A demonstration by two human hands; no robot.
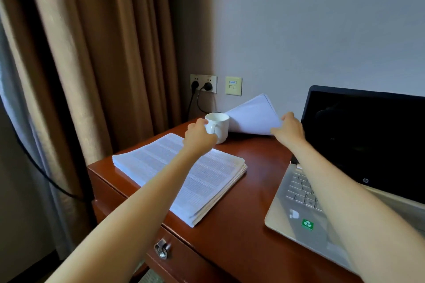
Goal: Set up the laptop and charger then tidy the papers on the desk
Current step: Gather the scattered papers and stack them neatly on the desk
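Note:
An open silver laptop (299, 193) with a dark screen stands on the right of the reddish wooden desk (248, 190). A thick stack of printed papers (161, 163) lies on the desk's left half. At the back, my left hand (199, 135) grips the handle of a white mug (218, 125). My right hand (288, 128) pinches the right edge of a bundle of blank white sheets (253, 115), which is lifted and tilted up behind the mug, near the wall.
Two black plugs sit in a wall socket (203, 83) behind the desk, their cables dropping down. A data socket plate (233, 85) is beside it. Brown curtains (92, 53) hang at the left. A drawer with a metal handle (161, 249) is at the desk front.

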